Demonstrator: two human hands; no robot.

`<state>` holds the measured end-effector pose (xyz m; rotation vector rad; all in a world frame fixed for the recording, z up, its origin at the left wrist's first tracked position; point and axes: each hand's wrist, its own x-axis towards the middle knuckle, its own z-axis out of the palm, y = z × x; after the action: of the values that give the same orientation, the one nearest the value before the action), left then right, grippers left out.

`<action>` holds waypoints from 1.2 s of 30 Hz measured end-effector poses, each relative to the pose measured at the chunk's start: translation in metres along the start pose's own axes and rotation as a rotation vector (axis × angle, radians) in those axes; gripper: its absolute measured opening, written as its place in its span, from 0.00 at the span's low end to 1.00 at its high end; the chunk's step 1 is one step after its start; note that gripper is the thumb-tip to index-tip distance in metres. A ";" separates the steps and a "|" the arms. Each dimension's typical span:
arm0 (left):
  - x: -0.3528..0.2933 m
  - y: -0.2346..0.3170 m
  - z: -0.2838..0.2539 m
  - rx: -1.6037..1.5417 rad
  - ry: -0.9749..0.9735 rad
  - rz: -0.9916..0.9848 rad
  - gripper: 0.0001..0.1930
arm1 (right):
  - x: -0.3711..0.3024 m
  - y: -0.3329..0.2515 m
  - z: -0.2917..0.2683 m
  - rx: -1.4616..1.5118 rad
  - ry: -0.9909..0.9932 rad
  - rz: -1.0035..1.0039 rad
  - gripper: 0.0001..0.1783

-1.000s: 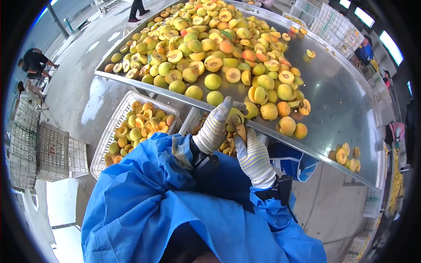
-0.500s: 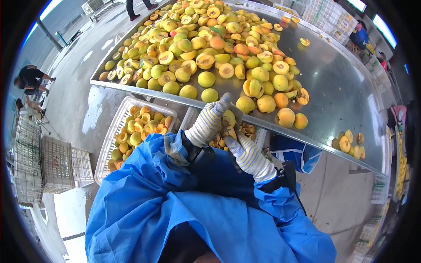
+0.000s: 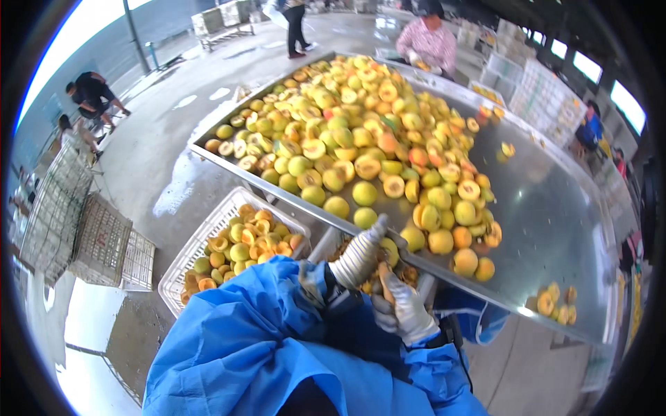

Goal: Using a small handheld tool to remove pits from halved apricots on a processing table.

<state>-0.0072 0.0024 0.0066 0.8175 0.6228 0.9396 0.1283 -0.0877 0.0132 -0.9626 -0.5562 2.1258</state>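
Note:
My left hand, in a striped knit glove, closes around a yellow-green peach just over the near edge of the metal table. My right hand, gloved as well, is wrapped round a tool with a tan, wood-like handle. The tool's upper end is close to the peach; its working tip cannot be made out. On the metal table beyond my hands lies a large heap of peaches, many of them halved with reddish-brown centres. Below my hands, a container is partly hidden.
A white crate of halved peaches stands at my left, below the table edge. A small peach cluster lies at the table's right corner. Stacked crates are farther left. A person in a pink shirt sits across the table.
My view has tilted up, bringing the person across the table into sight. My right hand has turned, and the tool's tan handle shows more plainly. The peach remains in my left hand.

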 end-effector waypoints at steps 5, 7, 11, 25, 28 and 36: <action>0.000 -0.003 0.002 -0.110 0.004 0.067 0.30 | 0.006 0.006 -0.009 0.175 -0.226 -0.037 0.22; 0.003 -0.011 -0.006 -0.182 -0.033 0.030 0.30 | 0.005 0.010 -0.003 0.149 -0.212 -0.048 0.22; 0.002 -0.013 -0.004 -0.347 0.038 -0.149 0.27 | 0.000 0.011 -0.001 -0.232 0.075 -0.094 0.21; 0.008 -0.001 0.002 -0.179 -0.030 0.013 0.32 | -0.001 -0.001 0.007 -0.293 0.055 -0.197 0.25; -0.001 0.000 0.010 -0.156 -0.028 0.038 0.32 | 0.009 0.016 0.007 -0.399 0.115 -0.379 0.25; 0.007 -0.001 -0.003 -0.477 -0.335 -0.152 0.32 | -0.001 0.003 -0.002 0.261 -0.322 -0.009 0.25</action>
<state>-0.0061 0.0089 0.0034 0.4747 0.1529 0.7467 0.1291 -0.0901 0.0105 -0.4759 -0.4204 2.2913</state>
